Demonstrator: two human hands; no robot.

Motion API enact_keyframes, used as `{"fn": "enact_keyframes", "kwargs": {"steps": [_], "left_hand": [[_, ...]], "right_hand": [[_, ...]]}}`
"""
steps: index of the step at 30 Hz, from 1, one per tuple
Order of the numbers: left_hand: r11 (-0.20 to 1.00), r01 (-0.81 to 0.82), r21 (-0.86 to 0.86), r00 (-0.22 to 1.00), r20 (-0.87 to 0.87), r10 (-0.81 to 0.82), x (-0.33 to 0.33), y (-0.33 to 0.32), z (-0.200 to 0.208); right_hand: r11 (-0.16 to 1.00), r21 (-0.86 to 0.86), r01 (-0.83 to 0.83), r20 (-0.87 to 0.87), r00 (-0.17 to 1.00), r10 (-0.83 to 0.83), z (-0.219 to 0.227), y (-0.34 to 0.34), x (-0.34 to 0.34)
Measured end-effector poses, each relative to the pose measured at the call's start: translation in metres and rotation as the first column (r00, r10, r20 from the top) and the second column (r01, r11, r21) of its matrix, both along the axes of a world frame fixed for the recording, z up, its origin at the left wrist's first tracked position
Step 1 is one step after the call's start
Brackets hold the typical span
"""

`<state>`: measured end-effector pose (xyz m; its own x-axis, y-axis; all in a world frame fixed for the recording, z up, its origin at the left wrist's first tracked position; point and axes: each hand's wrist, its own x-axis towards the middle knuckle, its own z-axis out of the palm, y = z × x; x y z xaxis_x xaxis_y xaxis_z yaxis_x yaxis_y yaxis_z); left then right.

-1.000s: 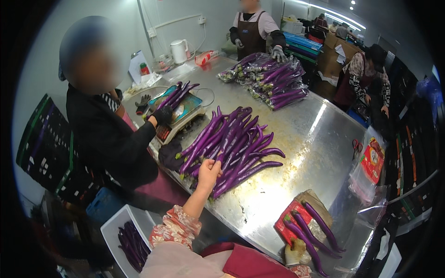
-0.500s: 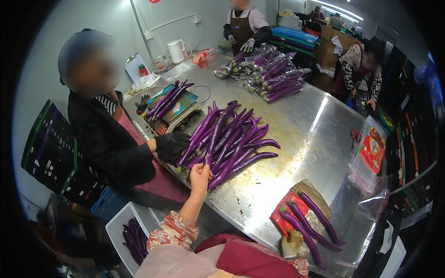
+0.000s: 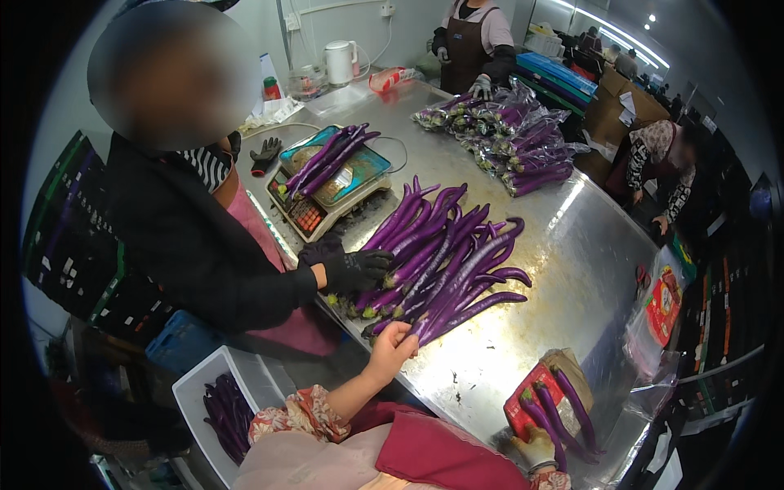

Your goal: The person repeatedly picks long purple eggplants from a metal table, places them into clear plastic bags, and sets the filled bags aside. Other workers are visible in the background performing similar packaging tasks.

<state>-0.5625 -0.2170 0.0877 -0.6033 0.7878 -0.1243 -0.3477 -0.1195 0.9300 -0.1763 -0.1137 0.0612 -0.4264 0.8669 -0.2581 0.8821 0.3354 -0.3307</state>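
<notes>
My bare left hand (image 3: 392, 355) pinches the stem end of a long purple eggplant (image 3: 465, 278), which lies slanted across the top of an eggplant pile (image 3: 416, 216) on the metal table. My right hand (image 3: 536, 449), in a soiled pale glove, is beside the leftmost of three eggplants (image 3: 576, 400). These lie on a red-and-tan package (image 3: 516, 412) at the near right. Its fingers are partly hidden against the eggplant, so their grip is unclear. A co-worker's black-gloved hand (image 3: 359, 271) touches the pile's left side.
A scale (image 3: 327, 204) carrying several eggplants stands beyond the pile. Bagged eggplants (image 3: 523, 139) are heaped at the far side. A white crate (image 3: 192, 388) holding eggplants sits below left. Plastic bags (image 3: 653, 314) and red scissors (image 3: 643, 278) lie along the right edge.
The eggplant in my left hand has swung rightward over the pile, and that hand is nearer the table edge. The co-worker's gloved hand has reached further onto the pile. The view has shifted.
</notes>
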Motion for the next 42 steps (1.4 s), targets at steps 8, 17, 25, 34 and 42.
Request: {"fn": "enact_keyframes", "kwargs": {"steps": [8,17,25,34,42], "left_hand": [[0.992,0.121,0.015,0.992,0.029,-0.122,-0.013,-0.004,-0.023],[0.98,0.187,0.065,0.962,-0.215,-0.169,-0.036,-0.018,-0.031],[0.929,0.346,-0.128,0.851,-0.374,-0.369,-0.078,-0.017,-0.019],[0.915,0.184,-0.359,0.603,-0.694,-0.393,-0.097,0.01,-0.016],[0.655,0.593,-0.468,0.696,-0.11,-0.71,-0.083,0.04,-0.02]], "right_hand": [[0.932,-0.33,-0.15,-0.693,0.709,-0.131,0.025,0.011,-0.196],[0.635,-0.688,-0.352,-0.725,0.365,-0.584,0.034,-0.03,-0.34],[0.701,-0.684,-0.204,-0.729,0.222,-0.647,0.037,0.002,-0.333],[0.753,-0.643,0.139,-0.72,0.224,-0.657,0.022,0.007,-0.237],[0.64,-0.766,0.053,-0.63,0.131,-0.765,0.025,-0.025,-0.244]]}}
